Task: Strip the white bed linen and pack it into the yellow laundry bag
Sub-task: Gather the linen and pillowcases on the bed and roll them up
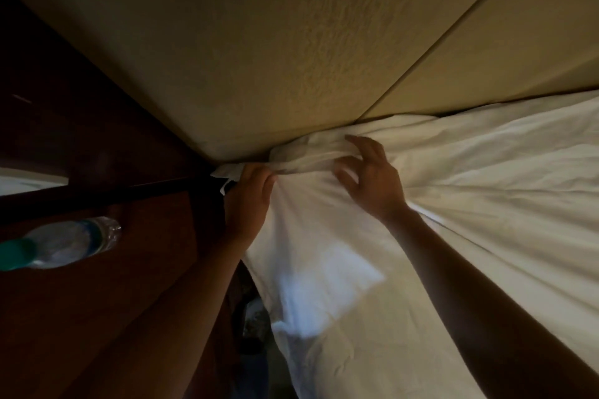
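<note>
The white bed sheet [453, 204] covers the mattress on the right and is bunched at the head corner against the padded headboard. My left hand [248, 201] grips the bunched corner of the sheet at the mattress edge, fingers curled into the cloth. My right hand [369, 175] sits just right of it on the gathered fold, with its fingers curled into the cloth. The yellow laundry bag is not in view.
A beige padded headboard [291, 58] fills the top of the view. A dark wooden nightstand [113, 285] stands left of the bed with a plastic water bottle [64, 243] on it. A narrow dark gap runs between nightstand and mattress.
</note>
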